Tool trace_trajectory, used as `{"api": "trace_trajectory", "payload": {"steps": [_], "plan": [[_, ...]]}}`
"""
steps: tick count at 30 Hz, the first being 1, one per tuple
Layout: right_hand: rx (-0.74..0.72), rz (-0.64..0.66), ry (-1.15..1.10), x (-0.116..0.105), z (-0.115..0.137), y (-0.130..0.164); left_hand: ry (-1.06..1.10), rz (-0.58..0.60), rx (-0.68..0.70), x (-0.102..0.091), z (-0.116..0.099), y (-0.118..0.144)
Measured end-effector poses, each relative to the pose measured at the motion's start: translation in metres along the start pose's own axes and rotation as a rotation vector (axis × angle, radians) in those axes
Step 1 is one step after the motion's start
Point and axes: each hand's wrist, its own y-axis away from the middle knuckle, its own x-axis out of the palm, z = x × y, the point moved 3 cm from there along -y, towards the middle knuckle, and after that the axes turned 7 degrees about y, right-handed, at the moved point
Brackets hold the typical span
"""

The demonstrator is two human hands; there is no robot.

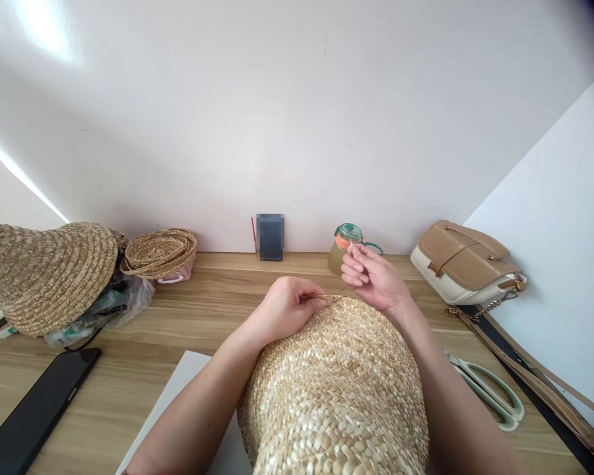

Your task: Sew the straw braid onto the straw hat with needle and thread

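A woven straw hat (pixel 339 389) fills the lower middle of the head view, its far edge pointing away from me. My left hand (pixel 288 305) pinches that far edge with closed fingers. My right hand (pixel 372 274) is raised just above and right of the edge, its fingertips closed on a thin needle (pixel 351 245) that points upward. A fine thread runs down from the right hand toward the straw hat's edge.
A wide straw brim (pixel 44 274) and a stack of woven straw discs (pixel 161 251) lie at the left. A black phone (pixel 34 409), a lidded cup (pixel 345 245), a tan handbag (pixel 468 264) and scissors (pixel 490 389) rest on the wooden table (pixel 218 310).
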Motion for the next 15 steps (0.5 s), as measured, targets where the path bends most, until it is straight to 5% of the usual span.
{"api": "trace_trajectory", "payload": {"steps": [5,10,15], "plan": [[-0.133,-0.166,0.01,-0.022,0.003,-0.005,0.047,0.013,-0.031,0.0,0.0,0.0],[-0.342,-0.35,0.038,-0.049,0.033,0.007,0.079,0.051,-0.04,0.001,0.005,-0.001],[-0.421,-0.417,0.104,-0.05,0.053,0.022,0.106,0.063,-0.053,0.003,0.008,-0.002]]}}
